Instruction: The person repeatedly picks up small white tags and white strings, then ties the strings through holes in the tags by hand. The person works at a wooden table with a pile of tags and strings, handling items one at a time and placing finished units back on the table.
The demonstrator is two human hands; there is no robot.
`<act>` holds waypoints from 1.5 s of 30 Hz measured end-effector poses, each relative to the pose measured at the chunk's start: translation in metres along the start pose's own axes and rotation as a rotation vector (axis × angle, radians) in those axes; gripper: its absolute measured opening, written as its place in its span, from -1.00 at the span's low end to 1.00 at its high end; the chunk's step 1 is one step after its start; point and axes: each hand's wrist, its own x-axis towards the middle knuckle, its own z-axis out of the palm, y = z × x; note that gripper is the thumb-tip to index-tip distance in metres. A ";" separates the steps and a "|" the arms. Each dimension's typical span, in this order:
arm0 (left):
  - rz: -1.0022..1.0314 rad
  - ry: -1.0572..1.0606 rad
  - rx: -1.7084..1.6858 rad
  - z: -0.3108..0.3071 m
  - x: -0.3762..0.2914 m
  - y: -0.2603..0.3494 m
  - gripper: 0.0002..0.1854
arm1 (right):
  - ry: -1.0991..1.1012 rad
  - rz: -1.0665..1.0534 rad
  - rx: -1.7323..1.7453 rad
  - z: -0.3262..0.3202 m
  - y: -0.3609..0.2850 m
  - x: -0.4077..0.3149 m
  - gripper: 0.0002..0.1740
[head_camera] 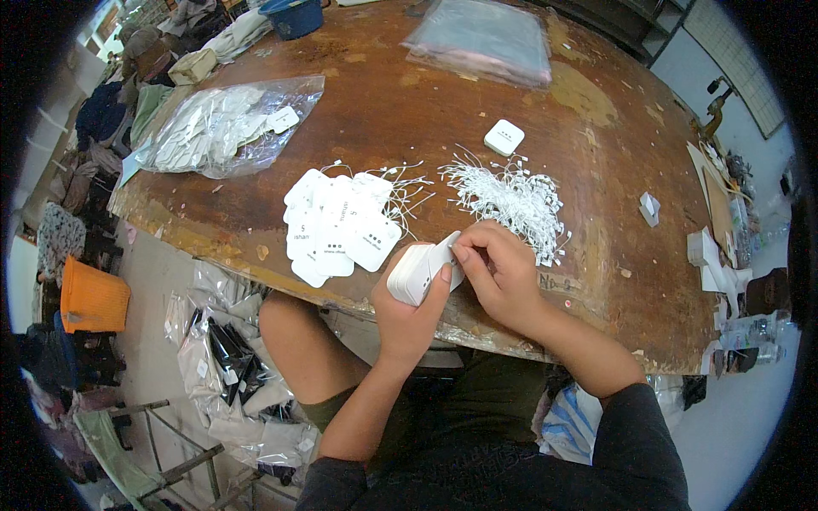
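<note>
My left hand [409, 313] grips a thick stack of white hang tags [409, 274] above the table's front edge. At the top of that stack, my right hand [501, 268] pinches the corner of one tag [442, 252] between thumb and fingertips; whether a string is there too is hidden. Left of the hands lies a spread pile of printed white tags [342, 220], with white loops fanning from its right side. Beyond my right hand is a tangled heap of white tag strings [511, 198]. A small neat stack of tags [504, 137] sits behind the heap.
A clear plastic bag full of tags [217, 128] lies at the left of the worn wooden table [383, 115]. Flat plastic bags [479, 41] and a blue basin [292, 18] are at the back. Folded white paper [649, 209] lies right. Bagged garments [236, 377] cover the floor at left.
</note>
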 end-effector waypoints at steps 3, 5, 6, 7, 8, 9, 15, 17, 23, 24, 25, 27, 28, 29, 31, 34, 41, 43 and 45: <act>0.021 -0.005 0.040 0.000 -0.001 -0.003 -0.72 | -0.001 -0.046 -0.016 0.002 0.000 0.000 -0.96; 0.023 -0.010 0.054 -0.001 -0.001 -0.004 -0.73 | -0.014 -0.063 -0.019 0.002 0.000 0.000 -0.96; 0.079 -0.009 0.143 -0.002 -0.001 -0.004 -0.73 | -0.024 -0.071 -0.023 0.001 0.000 0.001 -0.96; 0.135 -0.009 0.232 -0.002 -0.001 -0.003 -0.73 | -0.032 -0.076 -0.025 0.001 0.000 0.001 -0.95; 0.192 -0.009 0.329 -0.004 0.000 -0.002 -0.72 | -0.043 -0.077 -0.021 0.000 0.000 0.001 -0.95; 0.275 -0.013 0.375 -0.005 0.001 -0.001 -0.72 | -0.052 -0.075 -0.015 -0.001 0.000 0.001 -0.95; 0.584 -0.042 0.643 -0.011 0.009 0.000 -0.61 | -0.122 0.060 0.039 -0.006 0.002 0.003 -0.94; 0.739 -0.008 0.810 -0.012 0.014 -0.004 -0.61 | -0.140 0.285 0.237 -0.005 0.004 0.002 -0.91; 0.933 0.040 1.051 -0.019 0.015 -0.011 -0.66 | -0.119 0.731 0.872 0.000 0.013 -0.005 -0.84; 0.968 0.018 1.055 -0.018 0.013 -0.012 -0.67 | -0.130 0.727 0.749 0.000 0.015 -0.005 -0.84; 1.002 -0.023 1.030 -0.017 0.011 -0.012 -0.68 | -0.157 0.703 0.641 -0.002 0.018 -0.004 -0.83; 1.052 -0.117 0.958 -0.014 0.006 -0.013 -0.71 | -0.094 0.528 0.327 -0.009 0.024 -0.001 -0.82; 0.986 -0.178 0.897 -0.015 0.006 -0.013 -0.74 | -0.009 0.375 0.127 -0.014 0.027 0.002 -0.80; 0.968 -0.152 0.855 -0.017 0.008 -0.012 -0.73 | 0.055 0.215 -0.068 -0.019 0.030 0.005 -0.79; 0.916 -0.111 0.779 -0.026 0.015 -0.008 -0.71 | 0.140 0.488 0.100 -0.039 0.039 0.017 -0.78; 0.933 0.137 0.923 -0.045 0.041 -0.001 -0.58 | 0.342 0.349 -0.170 -0.061 0.055 0.033 -0.79; 0.429 0.267 0.682 -0.056 0.045 0.009 -0.44 | 0.060 0.212 -0.441 -0.070 0.082 0.034 -0.79; 0.245 0.191 0.233 -0.052 0.033 0.008 -0.42 | 0.039 0.228 -0.376 -0.066 0.085 0.035 -0.81; -0.086 0.008 -0.434 -0.056 0.030 0.009 -0.39 | 0.080 0.244 -0.333 -0.063 0.084 0.036 -0.83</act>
